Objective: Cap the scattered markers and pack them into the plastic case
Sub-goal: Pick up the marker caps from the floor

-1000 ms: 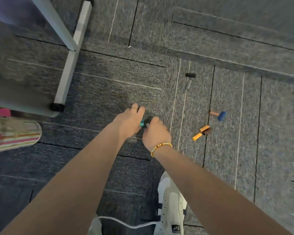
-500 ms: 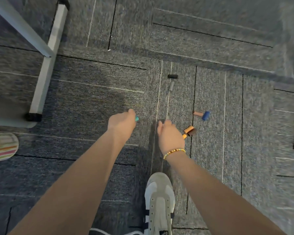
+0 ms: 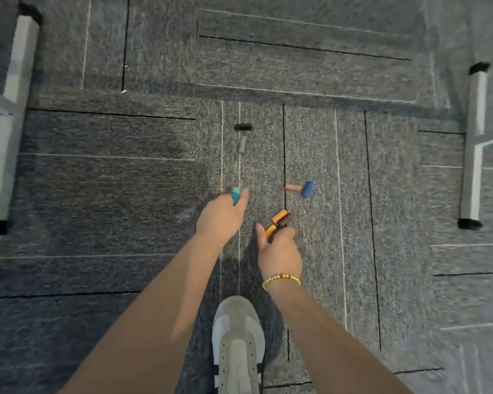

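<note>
1. Left hand (image 3: pixel 221 220) closed around a teal marker (image 3: pixel 235 195); only its tip shows, poking out past the knuckles.
2. Right hand (image 3: pixel 279 253) low over the carpet (image 3: pixel 97 194), thumb and fingers spread apart, fingertips (image 3: pixel 289 231) at the near end of an orange piece (image 3: pixel 271 229); touching or just short of it, cannot tell.
3. Just beyond, a second orange piece (image 3: pixel 278 216) and a dark brown piece (image 3: pixel 285 220), side by side and touching, both slanted.
4. Farther right, apart from that cluster: a tan piece (image 3: pixel 292 187) end-on against a blue piece (image 3: pixel 308 188).
5. Farther off, straight ahead: a grey piece (image 3: pixel 242 144), and beyond it a black piece (image 3: pixel 243 126) lying crosswise, a small gap between the two.
6. Whether these pieces are caps or short markers: too blurred to tell.
7. Beaded bracelet (image 3: pixel 281 279) on the right wrist.
8. White shoe (image 3: pixel 238 342) on the carpet between the forearms.
9. Pale furniture legs at far left (image 3: pixel 10 109) and far right (image 3: pixel 474 155).
</note>
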Motion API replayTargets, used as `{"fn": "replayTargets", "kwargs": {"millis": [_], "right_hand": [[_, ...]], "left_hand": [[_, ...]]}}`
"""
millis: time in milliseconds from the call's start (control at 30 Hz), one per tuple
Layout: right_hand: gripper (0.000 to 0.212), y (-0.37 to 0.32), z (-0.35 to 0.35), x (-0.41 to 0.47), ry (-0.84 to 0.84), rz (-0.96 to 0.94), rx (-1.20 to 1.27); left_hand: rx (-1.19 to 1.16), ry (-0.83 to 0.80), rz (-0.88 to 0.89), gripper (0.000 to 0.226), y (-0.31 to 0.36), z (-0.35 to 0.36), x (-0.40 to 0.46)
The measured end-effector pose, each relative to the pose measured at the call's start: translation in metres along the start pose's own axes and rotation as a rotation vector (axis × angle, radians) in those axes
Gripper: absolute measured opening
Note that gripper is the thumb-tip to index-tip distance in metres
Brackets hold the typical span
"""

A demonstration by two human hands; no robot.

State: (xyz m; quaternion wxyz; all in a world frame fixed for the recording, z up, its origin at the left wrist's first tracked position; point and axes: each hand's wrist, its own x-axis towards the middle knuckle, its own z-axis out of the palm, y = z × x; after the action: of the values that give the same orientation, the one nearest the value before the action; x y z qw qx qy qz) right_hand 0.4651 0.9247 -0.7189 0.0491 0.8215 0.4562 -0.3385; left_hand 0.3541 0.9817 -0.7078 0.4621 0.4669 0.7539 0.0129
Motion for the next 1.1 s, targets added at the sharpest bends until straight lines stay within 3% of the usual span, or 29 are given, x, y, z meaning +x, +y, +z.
{"fn": "replayTargets", "kwargs": {"millis": [133,267,467,600,733,833,967,1100], "right_hand": [[0.029,-0.010,-0.006,0.002,-0.027,-0.067,-0.083],[0.026,-0.001,-0.016,0.004,0.038,-0.071,0.065],[0.026,0.002,-0.024,0.027,0.081,0.173,0.313],[0.023,-0.012,-0.017,0.029,0.097,0.242,0.393],[0.048,-0.022,-0.010,0.023,0.111,0.174,0.189],[0.055,-0.017,-0.008,0.025,0.136,-0.025,-0.098],[0.045,-0.007,-0.009,0.032,0.196,-0.185,-0.274],[0.035,-0.008,-0.011,0.036,0.207,-0.305,-0.332]], "left_hand": [[-0.117,-0.016,-0.052,0.046,-0.001,0.003,-0.002],[-0.093,0.005,0.021,0.024,0.005,0.006,0.005],[-0.005,0.174,0.083,0.029,0.020,-0.004,0.018],[-0.120,0.150,0.048,0.019,0.022,-0.016,0.029],[-0.227,0.099,-0.062,0.015,0.020,-0.022,0.033],[-0.237,0.131,-0.108,0.035,0.020,-0.025,0.032],[-0.164,0.183,-0.109,0.054,0.022,-0.029,0.031],[-0.226,0.149,-0.114,0.044,0.018,-0.029,0.036]]}}
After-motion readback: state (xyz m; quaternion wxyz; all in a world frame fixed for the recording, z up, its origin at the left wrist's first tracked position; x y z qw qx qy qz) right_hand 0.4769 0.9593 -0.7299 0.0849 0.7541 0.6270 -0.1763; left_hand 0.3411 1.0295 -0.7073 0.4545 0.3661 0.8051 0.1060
